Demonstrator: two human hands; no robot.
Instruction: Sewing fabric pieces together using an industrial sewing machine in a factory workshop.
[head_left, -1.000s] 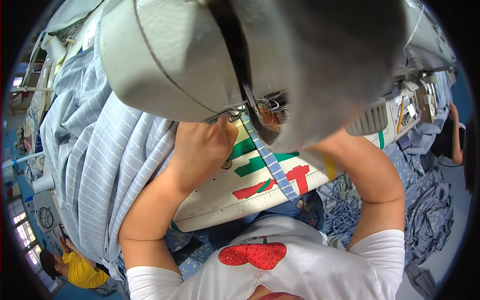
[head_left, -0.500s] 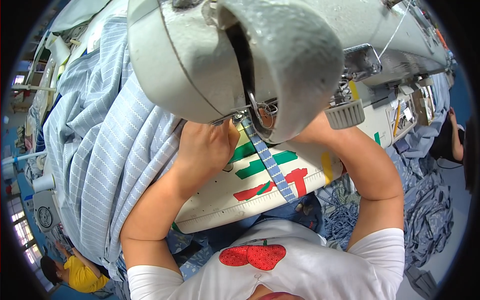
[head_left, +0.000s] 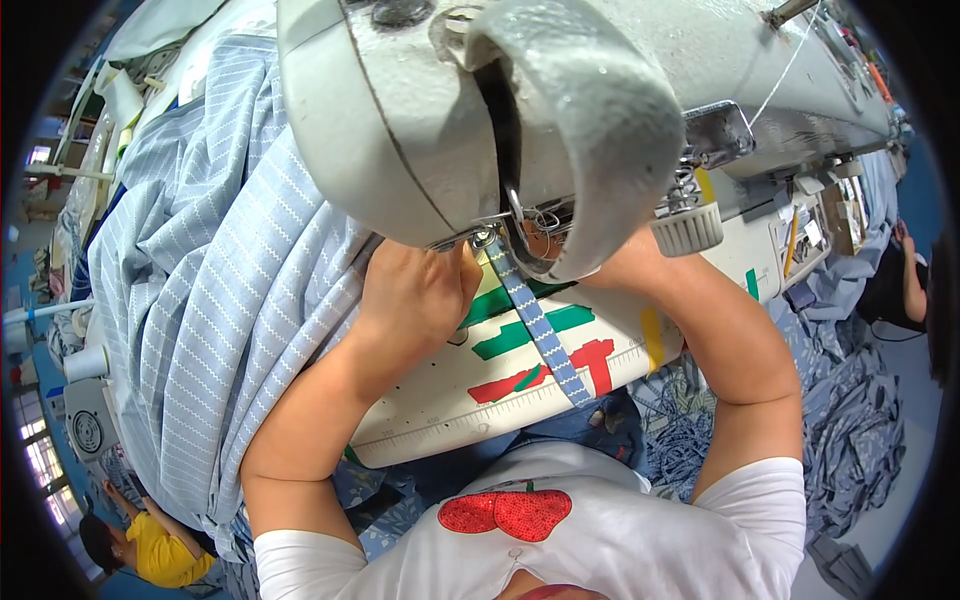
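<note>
A sewing machine (head_left: 400, 130) with a pale grey head stands in front of me, and its head covers the sewing spot. Left of the needle area my left hand (head_left: 420, 295) is closed, its fingers curled inward. What they pinch is hidden under the machine head. My right hand (head_left: 618, 268) reaches in from the other side, with its fingers behind the head. Between the hands a narrow blue strip (head_left: 540, 325) with white wavy lines runs from the needle area to the table's front edge. Light blue striped fabric (head_left: 220, 330) lies heaped against my left hand and forearm.
The white machine table (head_left: 430, 425) bears green tape (head_left: 535, 333), red tape (head_left: 595, 362) and a ruler scale. A thread cone (head_left: 87, 364) stands at the left. Bunched blue cloth (head_left: 850, 430) lies at the right. People sit at the far left (head_left: 165, 552) and far right (head_left: 905, 275).
The view has shifted slightly, so the machine head sits a little differently in the picture. Both hands stay close to the needle area, and the strip looks almost the same.
</note>
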